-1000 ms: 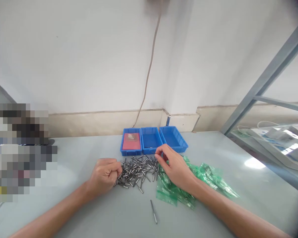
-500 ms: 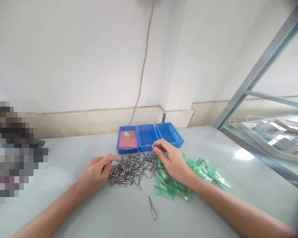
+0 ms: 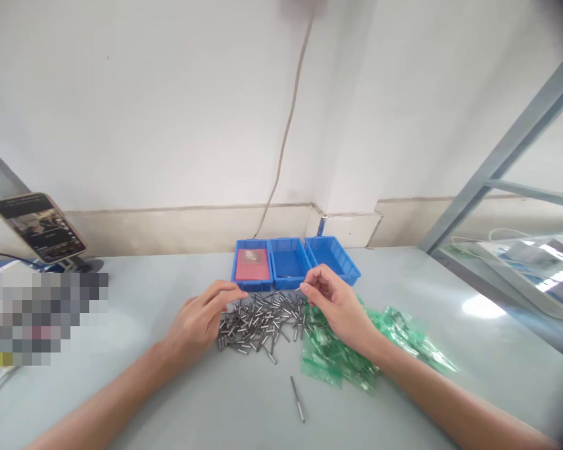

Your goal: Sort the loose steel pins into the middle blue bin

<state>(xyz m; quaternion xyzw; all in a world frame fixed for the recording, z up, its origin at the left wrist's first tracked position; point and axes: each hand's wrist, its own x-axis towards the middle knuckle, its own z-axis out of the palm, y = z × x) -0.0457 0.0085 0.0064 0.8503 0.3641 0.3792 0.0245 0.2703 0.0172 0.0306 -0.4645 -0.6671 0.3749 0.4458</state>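
Note:
My left hand (image 3: 197, 320) rests at the left edge of a pile of small metal rods (image 3: 258, 325), index finger stretched over the pile and nothing visible in it. Above the pile's right end, my right hand (image 3: 340, 306) is closed in a pinch. A thin, shiny tip shows at its fingertips, seemingly one of the rods; most of it is hidden. Green plastic bags (image 3: 323, 362) lie under and beside my right wrist. One longer metal rod (image 3: 297, 399) lies apart, nearer to me.
Behind the pile stand a blue tray with a red insert (image 3: 252, 265), a middle blue tray (image 3: 288, 256) and a right blue tray (image 3: 331, 257). A phone (image 3: 40, 226) leans on a stand at left. A metal frame (image 3: 492, 162) and white devices (image 3: 539, 275) are at right.
The view has shifted, so the table things appear farther right and the phone now shows. My left hand's fingers reach slightly farther over the pile. My right hand stays pinched.

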